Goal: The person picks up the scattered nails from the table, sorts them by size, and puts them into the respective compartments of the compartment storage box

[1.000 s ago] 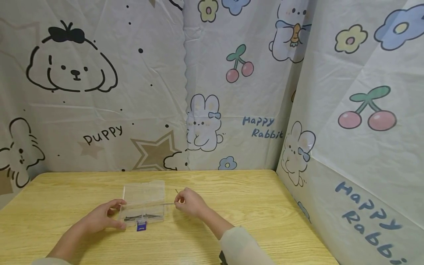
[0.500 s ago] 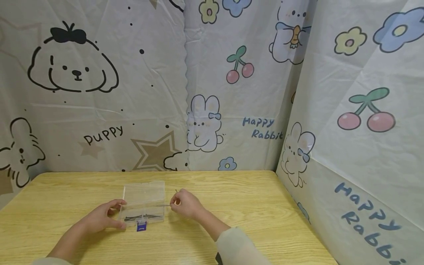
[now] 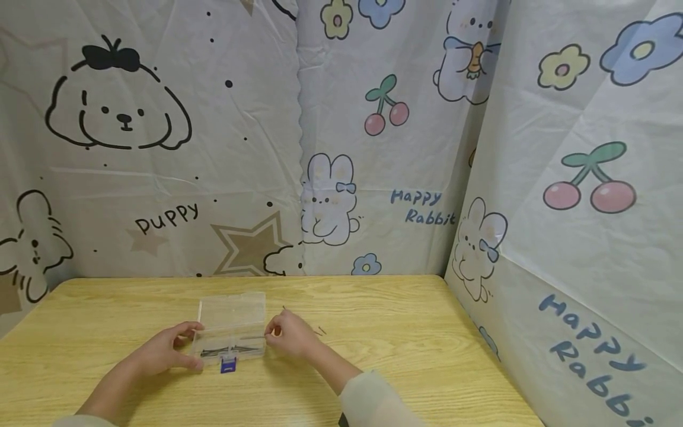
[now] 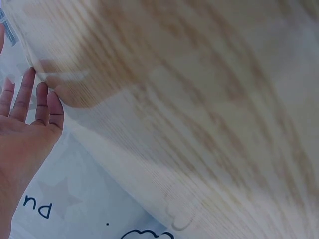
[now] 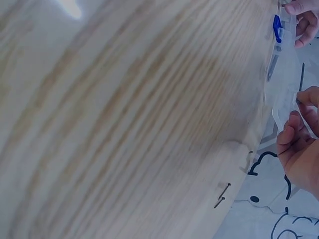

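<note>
A clear plastic box (image 3: 232, 323) with a blue latch (image 3: 227, 364) lies on the table, its lid folded back. Several dark nails (image 3: 214, 351) lie in its front part. At the box's left side my left hand (image 3: 162, 350) holds it, thumb at the front corner and fingers farther back; the left wrist view shows several of these fingers fairly straight. My right hand (image 3: 293, 335) is at the box's right edge and pinches a long thin nail (image 5: 302, 74) between thumb and finger. That nail points left over the box.
Loose nails (image 5: 223, 195) lie on the wood-grain table (image 3: 416, 356) to the right, beyond my right hand. Printed cloth (image 3: 373, 166) hangs along the table's back and right side.
My right hand has moved left with the nail, up to the box's right edge. Loose nails behind it have come into sight. My left hand and the box have stayed put.
</note>
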Motion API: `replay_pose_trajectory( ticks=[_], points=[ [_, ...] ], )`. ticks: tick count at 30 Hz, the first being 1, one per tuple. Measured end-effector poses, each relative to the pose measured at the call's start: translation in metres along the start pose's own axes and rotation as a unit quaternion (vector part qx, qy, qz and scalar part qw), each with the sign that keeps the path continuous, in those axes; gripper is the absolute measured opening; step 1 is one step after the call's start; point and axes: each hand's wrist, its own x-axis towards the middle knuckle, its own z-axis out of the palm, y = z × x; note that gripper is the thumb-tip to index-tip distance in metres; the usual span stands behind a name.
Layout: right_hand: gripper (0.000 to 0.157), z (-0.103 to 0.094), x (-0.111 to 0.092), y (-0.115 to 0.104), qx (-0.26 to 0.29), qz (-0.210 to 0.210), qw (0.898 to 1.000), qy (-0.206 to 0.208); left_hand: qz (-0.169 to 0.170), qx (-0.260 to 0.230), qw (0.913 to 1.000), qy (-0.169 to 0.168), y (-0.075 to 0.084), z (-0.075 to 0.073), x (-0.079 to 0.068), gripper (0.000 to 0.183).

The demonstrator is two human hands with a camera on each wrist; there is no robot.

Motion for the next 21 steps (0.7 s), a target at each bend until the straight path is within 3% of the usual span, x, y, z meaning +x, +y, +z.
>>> replay_pose_trajectory(
  ticks=[21],
  points=[
    [0.009, 0.019, 0.0, -0.008, 0.03, 0.034, 0.999, 0.004, 0.009, -0.006, 0.9999, 0.004, -0.001, 0.001, -0.001, 0.077]
  ],
)
